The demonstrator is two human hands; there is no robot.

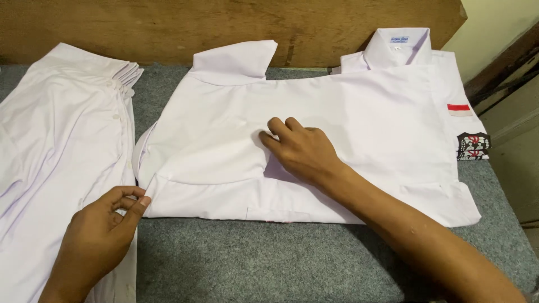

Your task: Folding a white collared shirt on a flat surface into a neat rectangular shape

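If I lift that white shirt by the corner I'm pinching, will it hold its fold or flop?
Probably flop: the white shirt is thin cloth that lies creased and flat on the grey mat. It looks light, so the left hand could drag it. The right hand pressing down likely keeps the folds.

We see a white shirt (348,112) with a red-and-white patch (459,109) on a grey counter (269,258) before a brown board (224,25).

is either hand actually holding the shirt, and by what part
The left hand pinches the white shirt at its lower-left corner edge. The right hand holds nothing; it lies flat on the shirt's middle.
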